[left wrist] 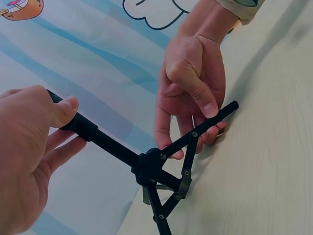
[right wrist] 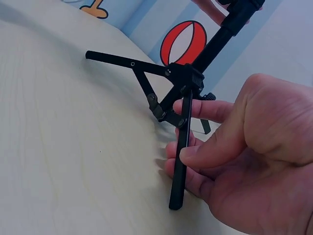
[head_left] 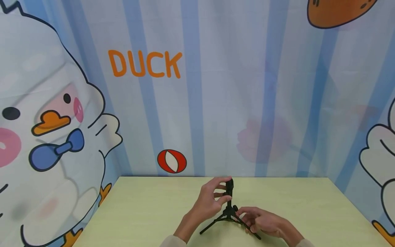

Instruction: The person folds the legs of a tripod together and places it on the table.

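A small black tripod (head_left: 229, 212) stands on the table with its legs spread. My left hand (head_left: 207, 200) holds its upright post near the top, fingers behind and thumb in front. Lower down, my right hand (head_left: 266, 221) is at the leg on the right side. In the right wrist view the thumb and fingers pinch that leg (right wrist: 180, 178) about halfway along. The left wrist view shows the post (left wrist: 115, 148) running down to the hub (left wrist: 148, 167), where hinged braces join the legs. A small knob (right wrist: 209, 96) sticks out beside the hub.
The pale yellow table (head_left: 145, 209) reaches back to a striped blue and white curtain (head_left: 222, 85) printed with ducks, a ball and the word DUCK. The curtain also closes off both sides of the table.
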`<state>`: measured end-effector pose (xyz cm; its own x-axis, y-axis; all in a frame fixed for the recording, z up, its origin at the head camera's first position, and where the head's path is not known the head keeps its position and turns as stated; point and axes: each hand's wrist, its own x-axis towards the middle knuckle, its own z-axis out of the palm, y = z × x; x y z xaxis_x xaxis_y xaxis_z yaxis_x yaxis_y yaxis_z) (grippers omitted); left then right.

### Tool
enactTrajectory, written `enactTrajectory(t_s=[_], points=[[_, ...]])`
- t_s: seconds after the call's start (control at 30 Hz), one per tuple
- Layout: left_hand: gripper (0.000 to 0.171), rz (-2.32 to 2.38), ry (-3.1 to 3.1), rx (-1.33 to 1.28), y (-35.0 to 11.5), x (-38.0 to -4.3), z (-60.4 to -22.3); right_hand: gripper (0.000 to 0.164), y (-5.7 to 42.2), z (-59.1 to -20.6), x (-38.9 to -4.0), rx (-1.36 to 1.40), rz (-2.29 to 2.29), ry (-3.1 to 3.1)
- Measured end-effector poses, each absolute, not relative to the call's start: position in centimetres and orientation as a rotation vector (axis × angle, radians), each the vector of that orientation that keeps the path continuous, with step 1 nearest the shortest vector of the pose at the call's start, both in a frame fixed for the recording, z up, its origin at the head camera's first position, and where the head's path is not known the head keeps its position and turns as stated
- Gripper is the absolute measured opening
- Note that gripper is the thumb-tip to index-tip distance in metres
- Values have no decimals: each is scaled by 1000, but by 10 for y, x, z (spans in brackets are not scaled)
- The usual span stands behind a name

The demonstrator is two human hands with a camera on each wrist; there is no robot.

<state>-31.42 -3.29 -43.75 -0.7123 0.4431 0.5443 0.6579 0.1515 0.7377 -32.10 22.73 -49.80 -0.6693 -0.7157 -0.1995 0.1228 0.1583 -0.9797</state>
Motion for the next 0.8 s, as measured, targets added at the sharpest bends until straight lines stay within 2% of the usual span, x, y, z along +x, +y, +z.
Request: enactTrajectory(t_s=[0.37,0.63,0.8], points=[[59,-1617,-2213,-1094,-32,-314,-435,69,228,-502,-316,-707,-1690,1764],[59,-1638,-2194,-1093,-34,-314,-433,57,219,-508,-315,-808,-1736,1891],[60,-1642,-2187,-1087,-34,-313,-431,56,213,-509,-314,-785,-1784,1987]])
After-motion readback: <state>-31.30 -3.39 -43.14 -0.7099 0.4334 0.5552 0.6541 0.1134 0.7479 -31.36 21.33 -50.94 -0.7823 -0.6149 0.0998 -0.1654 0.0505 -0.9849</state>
